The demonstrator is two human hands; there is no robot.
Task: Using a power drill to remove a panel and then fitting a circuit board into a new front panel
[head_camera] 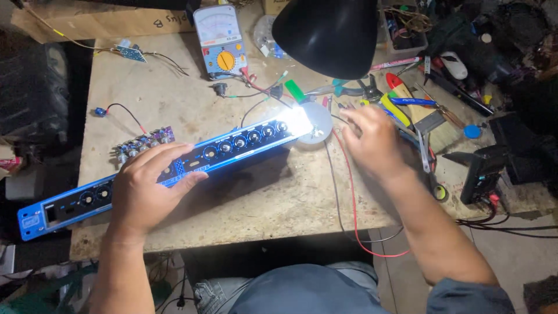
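Denim-clad knees (302, 291) sit at the bottom edge, below the wooden table (261, 203). Left hand (148, 189) lies flat on the long blue front panel (174, 166), fingers extended and slightly spread, gripping nothing. This panel runs diagonally across the table, its right end under the black lamp (328, 32). Right hand (375, 142) hovers half-open, fingers loosely curled, near a red wire (349, 192); whether it holds anything cannot be told. An analogue meter (220, 40) stands behind.

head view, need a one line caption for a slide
Left hand rests on a long blue panel with knobs, right hand hovers by tools under a black lamp on a cluttered table.
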